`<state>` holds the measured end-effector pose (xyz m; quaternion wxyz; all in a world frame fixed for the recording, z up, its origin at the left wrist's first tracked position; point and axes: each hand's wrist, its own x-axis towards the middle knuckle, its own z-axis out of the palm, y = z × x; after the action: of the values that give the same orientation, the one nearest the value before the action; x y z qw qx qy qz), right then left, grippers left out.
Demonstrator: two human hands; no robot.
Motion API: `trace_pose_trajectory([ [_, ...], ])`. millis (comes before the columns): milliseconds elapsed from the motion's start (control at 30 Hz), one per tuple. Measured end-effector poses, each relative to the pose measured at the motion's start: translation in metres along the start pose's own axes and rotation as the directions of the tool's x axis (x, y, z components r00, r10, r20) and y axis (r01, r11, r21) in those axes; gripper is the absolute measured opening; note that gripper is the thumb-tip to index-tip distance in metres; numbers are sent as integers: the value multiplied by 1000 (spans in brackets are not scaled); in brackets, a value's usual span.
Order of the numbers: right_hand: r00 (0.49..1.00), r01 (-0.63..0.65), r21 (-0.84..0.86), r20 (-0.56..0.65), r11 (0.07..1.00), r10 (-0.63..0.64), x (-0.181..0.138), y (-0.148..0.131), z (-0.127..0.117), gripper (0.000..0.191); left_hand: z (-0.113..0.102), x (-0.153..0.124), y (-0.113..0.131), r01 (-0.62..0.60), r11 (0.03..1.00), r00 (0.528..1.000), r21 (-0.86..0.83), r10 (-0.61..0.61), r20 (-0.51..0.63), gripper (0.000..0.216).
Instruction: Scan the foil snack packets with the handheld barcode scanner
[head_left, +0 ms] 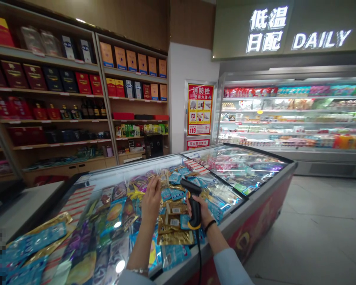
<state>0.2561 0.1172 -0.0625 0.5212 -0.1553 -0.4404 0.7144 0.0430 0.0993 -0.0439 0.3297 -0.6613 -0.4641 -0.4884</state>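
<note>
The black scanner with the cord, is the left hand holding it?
No, the right hand grips the black scanner by its handle, and the left hand is apart from it.

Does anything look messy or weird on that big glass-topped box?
Yes: gold packets and blue packets lie in an untidy, overlapping heap on the glass top. It looks odd because other colourful packages sit underneath the glass. I see nothing spilled.
</note>
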Motion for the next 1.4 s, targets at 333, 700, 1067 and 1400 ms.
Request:
trace_pose_trajectory([
  [333,996,81,-283,46,956,-71,-3,-47,6,29,-40,37,-46,-116,993,993,15,116,11,39],
  [700,998,31,-372,69,928,-5,-20,-60,25,26,-31,17,-42,-95,995,994,18,94,63,39],
  [1067,996,22,-398,88,917,14,-30,-64,37,22,-31,20,-39,-133,991,991,-19,133,1,40],
  [1400,1000,-10,-273,-23,962,4,-39,-42,48,31,-25,18,-43,68,991,997,-115,-65,34,29],
])
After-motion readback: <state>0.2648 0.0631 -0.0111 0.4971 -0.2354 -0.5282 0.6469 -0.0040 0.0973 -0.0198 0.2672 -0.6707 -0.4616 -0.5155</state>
